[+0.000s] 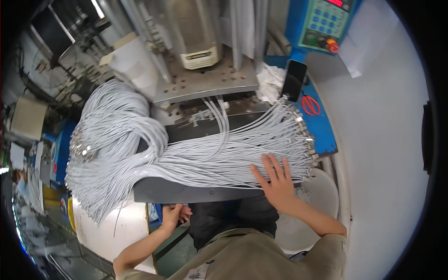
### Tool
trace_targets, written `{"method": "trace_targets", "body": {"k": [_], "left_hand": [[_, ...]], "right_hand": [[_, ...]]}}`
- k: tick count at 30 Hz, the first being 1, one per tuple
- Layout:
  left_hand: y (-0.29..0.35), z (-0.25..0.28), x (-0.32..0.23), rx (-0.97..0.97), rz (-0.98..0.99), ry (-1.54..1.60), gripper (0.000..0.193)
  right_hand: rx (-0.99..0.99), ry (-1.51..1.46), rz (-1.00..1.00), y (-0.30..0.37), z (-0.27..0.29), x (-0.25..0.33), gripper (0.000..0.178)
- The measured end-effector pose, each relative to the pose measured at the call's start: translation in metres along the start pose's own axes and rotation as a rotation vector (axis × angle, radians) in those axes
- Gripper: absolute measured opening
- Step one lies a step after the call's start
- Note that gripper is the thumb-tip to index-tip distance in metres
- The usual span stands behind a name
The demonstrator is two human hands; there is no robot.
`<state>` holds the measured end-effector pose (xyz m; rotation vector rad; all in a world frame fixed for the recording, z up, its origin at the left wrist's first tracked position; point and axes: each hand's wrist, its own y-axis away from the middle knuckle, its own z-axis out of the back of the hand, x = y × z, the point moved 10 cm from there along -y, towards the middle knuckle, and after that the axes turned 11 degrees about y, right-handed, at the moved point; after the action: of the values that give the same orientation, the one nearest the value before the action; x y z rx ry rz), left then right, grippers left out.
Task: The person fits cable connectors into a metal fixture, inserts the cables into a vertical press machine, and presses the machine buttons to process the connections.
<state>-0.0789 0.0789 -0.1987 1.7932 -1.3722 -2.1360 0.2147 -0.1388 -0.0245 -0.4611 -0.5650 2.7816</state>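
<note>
A wide bundle of thin white-grey cables [219,161] with metal ends lies across a black work surface [205,192] before me. My right hand [276,184] rests on the bundle's right part, fingers spread and stretched out. Below the front edge of the surface, my left hand [172,216] is closed with curled fingers; whatever it may hold is hidden. Several cables run up from the bundle into the metal fixture [198,117] under the press plate. On the left a large looped pile of the same cables [112,112] hangs over toward a white table.
A press machine [210,84] stands straight ahead. At the right are a control panel [324,28] with a red button, a black phone [294,80], a white cloth [269,83] and red-handled scissors or a red loop [310,106]. A white bucket [322,196] stands below right.
</note>
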Motion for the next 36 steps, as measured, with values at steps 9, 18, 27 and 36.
{"method": "trace_targets", "body": {"k": [9,18,27,36], "left_hand": [[0.020,-0.042,-0.007,0.278,0.064,-0.077,0.044],[0.134,-0.249,-0.129,1.124,-0.795,-0.680,0.028],[0.046,-0.128,-0.279,0.258,-1.304,-1.265,0.031],[0.026,-0.117,-0.293,0.367,-1.204,-1.136,0.020]], "right_hand": [[0.266,-0.220,0.056,-0.029,0.046,-0.008,0.094],[0.501,-1.497,-0.643,-0.148,-0.069,-0.057,0.080],[0.362,-1.228,-0.193,-0.217,-0.050,-0.015,0.049],[0.300,-1.066,-0.092,-0.215,-0.008,-0.020,0.029]]}}
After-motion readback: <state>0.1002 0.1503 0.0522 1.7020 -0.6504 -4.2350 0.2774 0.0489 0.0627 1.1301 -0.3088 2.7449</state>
